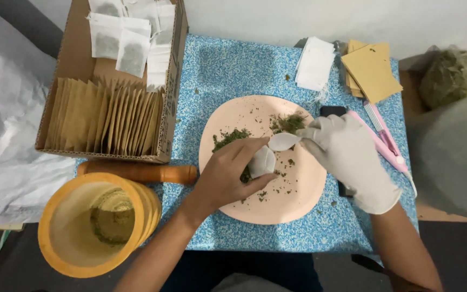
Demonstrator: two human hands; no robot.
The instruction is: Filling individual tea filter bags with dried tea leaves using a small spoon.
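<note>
Your left hand [228, 176] pinches a small white bag [262, 161]; your gloved right hand [347, 159] grips a white spoon [283, 141] over the pink plate [298, 203].

There is a single view, from a camera worn on the person's head, looking almost straight down over a small table covered in blue speckled cloth [228, 70]. It sits close, so the forearms enter from the bottom edge and the left hand [228, 173] and the gloved right hand [347, 157] meet near the centre of the frame. The table's far edge and a pale wall run along the top; a cardboard box [77, 59] fills the upper left corner.
</note>
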